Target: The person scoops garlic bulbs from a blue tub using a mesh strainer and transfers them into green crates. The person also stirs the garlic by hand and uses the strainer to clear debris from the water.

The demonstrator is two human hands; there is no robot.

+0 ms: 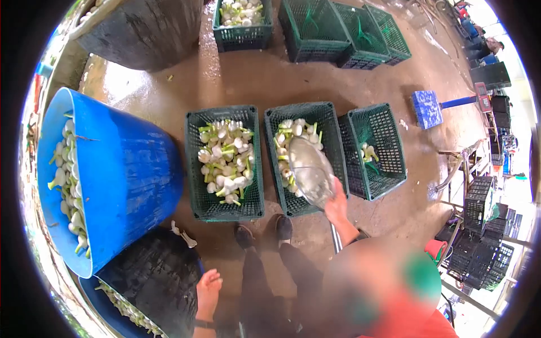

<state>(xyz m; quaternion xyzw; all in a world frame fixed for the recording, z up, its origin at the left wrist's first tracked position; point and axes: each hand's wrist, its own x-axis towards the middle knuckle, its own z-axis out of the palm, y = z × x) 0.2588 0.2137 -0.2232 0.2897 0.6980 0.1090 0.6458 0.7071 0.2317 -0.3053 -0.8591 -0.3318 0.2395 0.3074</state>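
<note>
My right hand [336,204] grips a large shiny metal scoop [311,170] close to its bowl. A straight handle runs down below the hand. The scoop is tilted over the middle green crate [335,141], which holds white garlic-like bulbs [298,128] with short green stems. To its left, another green crate [225,213] holds many of the same bulbs [227,160]. Only a few bulbs [369,152] lie in the right crate [386,152]. My left hand [208,288] is low and empty, its fingers loosely curled and apart, near a dark tub surface [155,279].
A tilted blue barrel [127,169] full of bulbs stands at left. Several more green crates [313,34] line the back, near a dark barrel [141,31]. A blue-topped scale [426,110] stands at right. Stacked black crates [479,248] fill the far right. A blur covers the lower right.
</note>
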